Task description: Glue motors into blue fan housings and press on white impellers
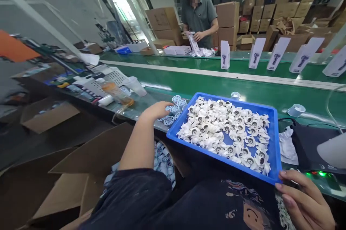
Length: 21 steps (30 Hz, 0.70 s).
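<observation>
A blue tray (276, 140) full of small white fan impellers (208, 118) sits tilted in front of me, its near edge over the table edge. My left hand (156, 110) reaches past the tray's left side, its fingers bent over a group of light-blue round plastic parts (169, 120). The fingertips are partly hidden, so whether it grips one is unclear. At the tray's near right corner, my right hand (306, 195) has its curled fingertips on the rim, holding the corner. More light-blue parts (163, 161) fill a container below my left arm.
Two round parts (296, 110) lie beyond the tray by a green conveyor (175, 75). White printed boxes (275, 55) stand across it, near a person (200, 17). A bottle (116, 91) lies left; an open carton (62, 194) is below. A black device (310, 147) stands right.
</observation>
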{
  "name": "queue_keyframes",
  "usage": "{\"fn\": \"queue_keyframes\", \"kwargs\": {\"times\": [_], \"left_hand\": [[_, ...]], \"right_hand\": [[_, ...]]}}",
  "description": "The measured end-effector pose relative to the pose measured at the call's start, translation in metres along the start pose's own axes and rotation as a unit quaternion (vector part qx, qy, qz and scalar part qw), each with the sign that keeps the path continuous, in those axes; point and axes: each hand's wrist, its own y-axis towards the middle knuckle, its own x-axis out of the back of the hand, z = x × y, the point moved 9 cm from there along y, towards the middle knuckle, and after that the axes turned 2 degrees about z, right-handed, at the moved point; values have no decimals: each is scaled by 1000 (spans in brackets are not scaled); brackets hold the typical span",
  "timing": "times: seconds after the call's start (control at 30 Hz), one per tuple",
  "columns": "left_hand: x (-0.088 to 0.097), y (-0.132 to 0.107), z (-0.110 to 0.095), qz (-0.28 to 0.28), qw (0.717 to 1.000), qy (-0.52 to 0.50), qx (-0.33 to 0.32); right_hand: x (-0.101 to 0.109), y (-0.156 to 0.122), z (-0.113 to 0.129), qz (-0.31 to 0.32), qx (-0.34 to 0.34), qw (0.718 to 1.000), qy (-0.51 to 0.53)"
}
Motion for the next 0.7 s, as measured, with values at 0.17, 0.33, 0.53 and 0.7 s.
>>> {"fn": "queue_keyframes", "kwargs": {"times": [0.17,0.33,0.53,0.7], "left_hand": [[-22,-61,51,-142,985,-31,94],[-45,-68,54,-139,987,-44,68],[-62,-53,26,-58,994,-10,-87],[-73,-49,30,-65,992,13,-109]], "right_hand": [[-16,11,6,32,33,999,7],[-20,13,10,61,84,995,-8],[-20,3,10,94,151,984,-29],[-28,10,20,103,93,990,-31]]}}
